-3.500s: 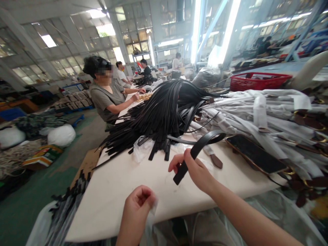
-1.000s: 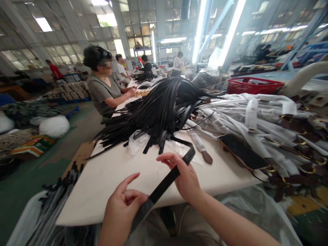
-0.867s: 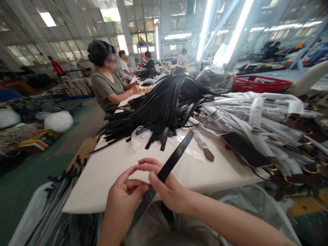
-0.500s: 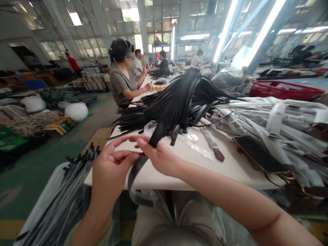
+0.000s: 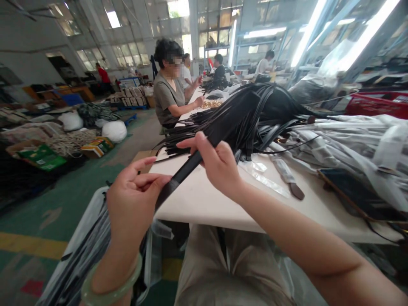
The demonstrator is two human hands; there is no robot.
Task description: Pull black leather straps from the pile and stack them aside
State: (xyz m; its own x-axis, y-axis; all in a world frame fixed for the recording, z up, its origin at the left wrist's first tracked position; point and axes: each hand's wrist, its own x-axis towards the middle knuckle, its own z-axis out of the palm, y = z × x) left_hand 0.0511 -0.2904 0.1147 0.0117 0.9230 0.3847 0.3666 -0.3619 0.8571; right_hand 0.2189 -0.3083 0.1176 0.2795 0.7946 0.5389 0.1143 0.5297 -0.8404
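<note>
a long flat black leather strap (image 5: 191,163) slants up over the white table's (image 5: 204,199) near edge — its lower end pinched in the left hand (image 5: 134,204), its middle gripped by the closed right hand (image 5: 219,163). just behind lies a heap of black straps (image 5: 242,114).

A phone (image 5: 360,196) lies on the white table (image 5: 204,199) beside wrapped belts (image 5: 350,140).

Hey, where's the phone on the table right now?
In the head view, the phone lies flat at the right of the white table, beside the wrapped grey straps, to the right of the right hand.
</note>
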